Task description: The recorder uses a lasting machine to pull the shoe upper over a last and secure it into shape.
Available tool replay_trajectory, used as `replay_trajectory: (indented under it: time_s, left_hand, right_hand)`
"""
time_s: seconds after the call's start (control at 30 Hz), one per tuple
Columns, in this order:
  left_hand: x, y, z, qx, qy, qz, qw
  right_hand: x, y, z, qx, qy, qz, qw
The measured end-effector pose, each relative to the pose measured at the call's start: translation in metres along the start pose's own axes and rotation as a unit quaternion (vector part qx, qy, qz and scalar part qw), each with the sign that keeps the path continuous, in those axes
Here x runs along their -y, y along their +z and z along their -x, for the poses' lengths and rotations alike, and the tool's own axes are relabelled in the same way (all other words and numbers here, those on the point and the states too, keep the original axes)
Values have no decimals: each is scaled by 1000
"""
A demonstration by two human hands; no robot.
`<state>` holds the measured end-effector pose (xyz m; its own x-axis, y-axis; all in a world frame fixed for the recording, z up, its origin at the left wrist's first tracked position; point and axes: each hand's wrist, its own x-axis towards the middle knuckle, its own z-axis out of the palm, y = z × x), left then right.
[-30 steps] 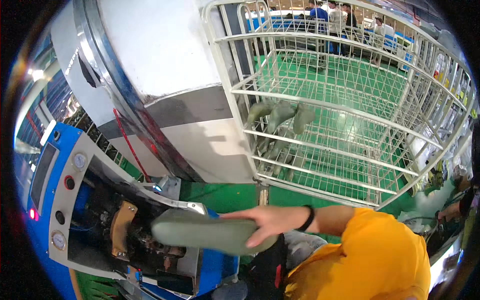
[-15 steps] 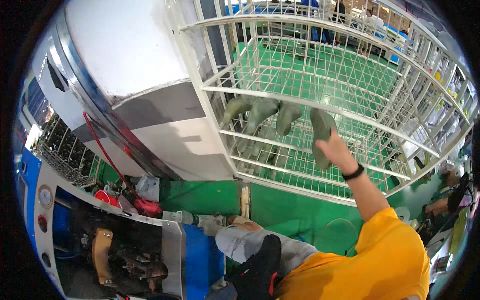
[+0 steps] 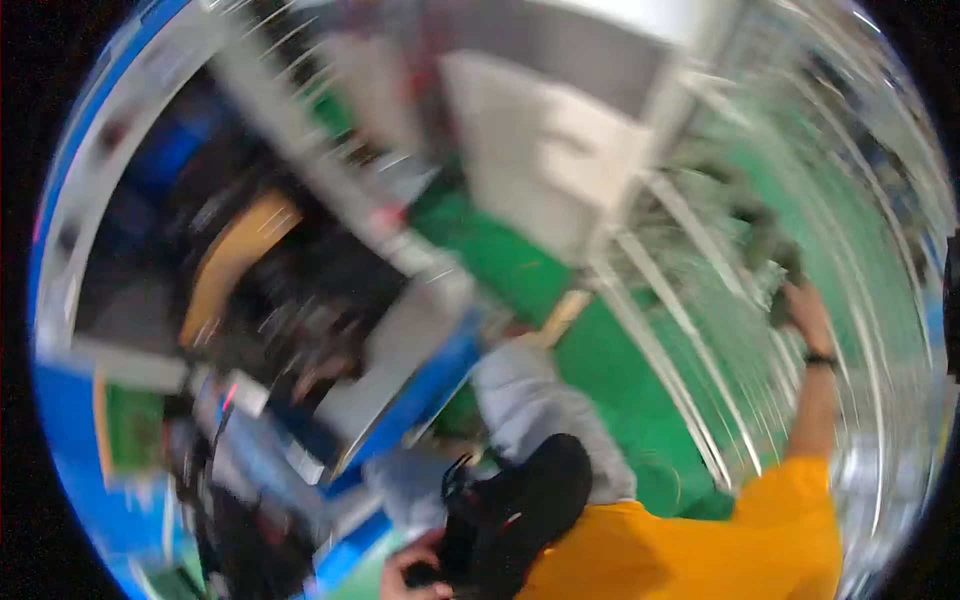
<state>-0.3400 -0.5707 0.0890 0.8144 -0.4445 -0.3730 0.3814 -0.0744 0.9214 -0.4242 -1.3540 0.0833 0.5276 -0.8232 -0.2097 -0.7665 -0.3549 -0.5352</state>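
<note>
At the right, my right hand [image 3: 806, 308], a dark band on its wrist, reaches over the white wire rack. Though smeared, its fingers appear closed round a grey-green shoe-shaped piece [image 3: 787, 268]. Beside it, more grey-green shoe-shaped pieces [image 3: 700, 190] sit in a row along the rack's rails. My left hand [image 3: 412, 572] shows at the lower edge, fingers curled against something dark, close to a black cloth-like item [image 3: 535, 510]. What it holds is too blurred to make out.
The white wire rack [image 3: 690, 375] spans the right side over a green floor [image 3: 500, 235]. To the left stands a blue-edged machine [image 3: 425, 375] with a dark recess and a curved tan part [image 3: 235, 260]. A pale panel [image 3: 515, 150] rises between machine and rack.
The view has swung left, so the rack lies further right and the machine fills more of the left. My left hand has come into view. My right hand remains at the rack.
</note>
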Motion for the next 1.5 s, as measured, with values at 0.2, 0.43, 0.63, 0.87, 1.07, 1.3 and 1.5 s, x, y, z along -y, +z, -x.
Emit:
replay_trajectory:
  time_s: [0.2,0.43,0.63,0.87,1.07,1.3,1.5]
  left_hand:
    - [-50,-95,104,-212,113,30,970]
    - [-34,-137,168,-381,328,93,859]
    - [-73,-161,104,-383,21,-468,796]
    - [-82,-162,76,-345,-90,-567,743]
    - [-92,-160,118,-452,-42,-453,767]
    - [-71,-46,217,-490,80,-337,800]
    - [-46,75,331,-594,-8,-405,695]
  right_hand:
    - [27,107,68,-288,-186,182,922]
    - [216,253,168,113,-583,7,804]
    - [346,311,222,89,-652,-209,723]
    - [408,389,252,235,-563,-300,733]
    - [423,399,268,192,-629,-221,720]
    - [416,407,248,125,-683,-187,695]
    - [418,428,234,126,-715,-123,677]
